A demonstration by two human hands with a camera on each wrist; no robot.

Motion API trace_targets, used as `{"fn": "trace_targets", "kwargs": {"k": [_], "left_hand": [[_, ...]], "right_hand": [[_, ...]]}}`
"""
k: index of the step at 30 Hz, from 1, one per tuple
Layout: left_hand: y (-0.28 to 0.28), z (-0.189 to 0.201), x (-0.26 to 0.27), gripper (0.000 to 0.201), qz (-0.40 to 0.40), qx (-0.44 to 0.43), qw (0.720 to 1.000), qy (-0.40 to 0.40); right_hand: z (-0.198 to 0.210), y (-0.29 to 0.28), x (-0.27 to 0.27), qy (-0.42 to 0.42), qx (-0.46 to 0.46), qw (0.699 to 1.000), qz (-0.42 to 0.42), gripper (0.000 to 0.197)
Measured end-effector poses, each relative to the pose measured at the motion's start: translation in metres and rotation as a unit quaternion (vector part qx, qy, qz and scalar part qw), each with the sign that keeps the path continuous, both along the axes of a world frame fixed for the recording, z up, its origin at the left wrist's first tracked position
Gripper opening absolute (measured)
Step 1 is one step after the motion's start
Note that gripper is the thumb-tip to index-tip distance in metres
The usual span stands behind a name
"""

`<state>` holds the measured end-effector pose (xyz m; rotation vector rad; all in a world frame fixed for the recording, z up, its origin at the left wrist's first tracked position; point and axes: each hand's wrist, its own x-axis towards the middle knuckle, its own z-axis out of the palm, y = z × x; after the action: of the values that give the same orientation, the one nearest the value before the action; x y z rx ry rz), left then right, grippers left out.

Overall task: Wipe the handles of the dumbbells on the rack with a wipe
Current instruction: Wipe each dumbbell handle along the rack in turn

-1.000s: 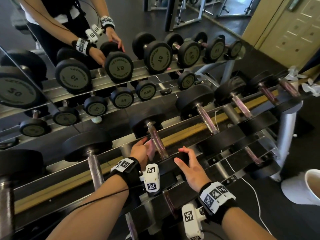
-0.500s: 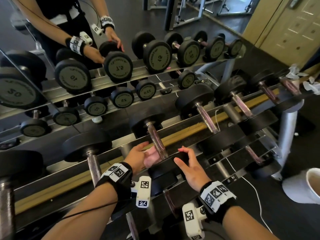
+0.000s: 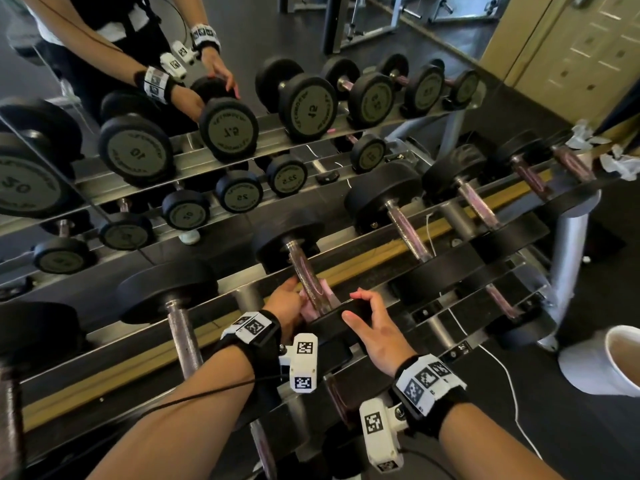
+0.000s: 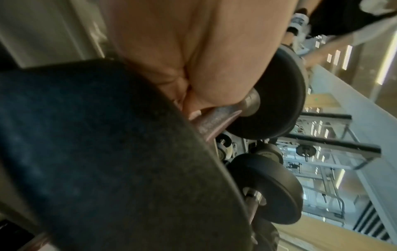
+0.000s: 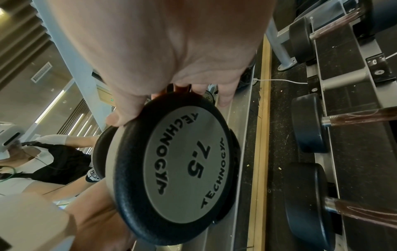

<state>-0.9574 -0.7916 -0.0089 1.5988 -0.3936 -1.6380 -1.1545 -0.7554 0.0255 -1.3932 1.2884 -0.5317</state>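
From the head view, the left hand (image 3: 287, 303) grasps a pink wipe (image 3: 325, 296) round the handle (image 3: 308, 278) of the 7.5 dumbbell at the rack's (image 3: 381, 251) front edge. The left wrist view shows fingers (image 4: 193, 103) clenched on that handle. In the right wrist view, the right hand (image 5: 171, 51) clasps the near head (image 5: 171, 169); best to keep it braced while stroking the whole handle.

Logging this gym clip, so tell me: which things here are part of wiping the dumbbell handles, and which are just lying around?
In use:
left hand holding the pink wipe
handle being wiped
right hand gripping the 7.5 weight head

Lying about:
crumpled tissues
white cable
white bin
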Motion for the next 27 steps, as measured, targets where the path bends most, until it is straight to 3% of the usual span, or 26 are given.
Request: {"fn": "trace_targets", "kwargs": {"k": [4, 10, 14, 27], "left_hand": [[0.008, -0.003, 0.000, 0.045, 0.022, 0.001, 1.000, 0.003], [0.015, -0.002, 0.000, 0.045, 0.022, -0.009, 0.999, -0.027], [0.020, 0.006, -0.006, 0.043, 0.042, -0.021, 0.998, -0.038], [0.033, 0.039, 0.014, 0.041, 0.073, 0.010, 0.997, 0.008]], "right_hand": [[-0.001, -0.001, -0.002, -0.004, 0.001, 1.000, 0.003, 0.046], [0.000, -0.003, -0.002, -0.008, 0.001, 1.000, 0.010, 0.054], [0.001, -0.004, -0.001, 0.005, -0.002, 1.000, 0.009, 0.046], [0.009, -0.005, -0.003, 0.022, -0.006, 0.999, 0.024, 0.038]]}}
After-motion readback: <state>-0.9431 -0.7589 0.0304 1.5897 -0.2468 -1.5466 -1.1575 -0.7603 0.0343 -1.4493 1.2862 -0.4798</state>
